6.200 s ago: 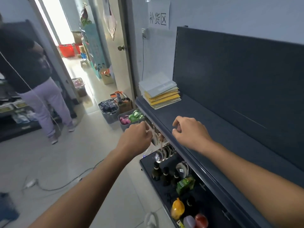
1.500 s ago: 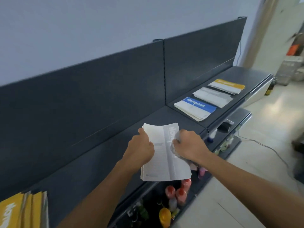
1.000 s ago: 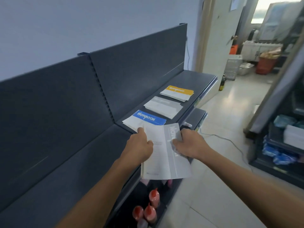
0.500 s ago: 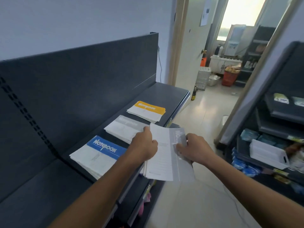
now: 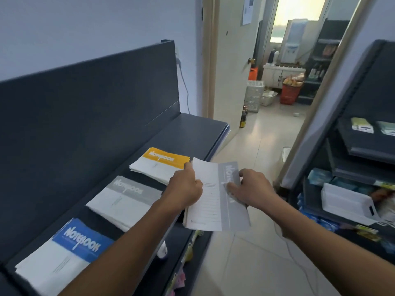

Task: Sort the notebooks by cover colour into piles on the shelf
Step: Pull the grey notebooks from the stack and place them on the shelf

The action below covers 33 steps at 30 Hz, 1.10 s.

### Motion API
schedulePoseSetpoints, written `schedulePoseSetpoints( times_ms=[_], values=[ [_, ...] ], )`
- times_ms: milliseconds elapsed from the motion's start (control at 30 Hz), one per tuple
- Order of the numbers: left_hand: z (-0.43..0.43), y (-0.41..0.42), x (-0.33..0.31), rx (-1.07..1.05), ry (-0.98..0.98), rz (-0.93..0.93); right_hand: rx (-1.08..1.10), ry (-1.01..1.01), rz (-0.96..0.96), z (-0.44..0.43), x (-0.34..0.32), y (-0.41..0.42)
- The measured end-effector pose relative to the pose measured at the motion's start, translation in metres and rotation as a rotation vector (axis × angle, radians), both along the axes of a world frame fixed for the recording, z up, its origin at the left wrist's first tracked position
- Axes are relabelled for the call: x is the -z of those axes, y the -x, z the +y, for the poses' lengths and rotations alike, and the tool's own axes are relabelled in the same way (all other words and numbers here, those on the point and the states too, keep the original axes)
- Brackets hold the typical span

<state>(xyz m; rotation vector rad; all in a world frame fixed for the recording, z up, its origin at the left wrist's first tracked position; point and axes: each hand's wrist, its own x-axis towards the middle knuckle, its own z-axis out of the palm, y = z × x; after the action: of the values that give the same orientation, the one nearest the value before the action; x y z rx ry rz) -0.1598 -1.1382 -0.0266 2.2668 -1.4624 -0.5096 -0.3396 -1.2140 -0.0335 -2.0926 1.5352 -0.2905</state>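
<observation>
On the dark shelf (image 5: 192, 133), a blue notebook pile (image 5: 64, 253), a grey pile (image 5: 124, 197) and a yellow pile (image 5: 160, 165) are lying left of the fingers. The left hand (image 5: 183, 191) is gripping the grey-banded notebook (image 5: 213, 201) by its left edge, and the right hand (image 5: 254, 189) is pinching its grey band, holding it just off the shelf's front edge.

- Strongest light entered through the far window (image 5: 299, 16), which was overexposed to a pale yellow-white.
- The near room was dimmer and evenly lit; the dark shelf (image 5: 192, 133) showed only soft sheen, with no hard shadows.
- Wide-angle distortion bowed the door frame (image 5: 208, 60) and right-hand rack (image 5: 342, 99).
- Motion blur smeared goods at the right edge; notebook lettering remained slightly soft.
</observation>
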Motion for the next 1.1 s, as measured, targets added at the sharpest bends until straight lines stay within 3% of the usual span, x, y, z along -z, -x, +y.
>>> schedulePoseSetpoints(
  times_ms=[500, 733, 1100],
  values=[
    [-0.188, 0.057, -0.004, -0.237, -0.027, -0.085, -0.151, -0.092, -0.148, -0.216, 0.005, 0.038],
    [-0.227, 0.022, 0.006, -0.382, -0.018, -0.089, -0.295, -0.062, -0.153, -0.274, 0.010, -0.014],
    [-0.304, -0.059, 0.040, -0.551, 0.000, -0.001, -0.443, 0.065, -0.003, -0.372, 0.034, -0.117]
  ],
)
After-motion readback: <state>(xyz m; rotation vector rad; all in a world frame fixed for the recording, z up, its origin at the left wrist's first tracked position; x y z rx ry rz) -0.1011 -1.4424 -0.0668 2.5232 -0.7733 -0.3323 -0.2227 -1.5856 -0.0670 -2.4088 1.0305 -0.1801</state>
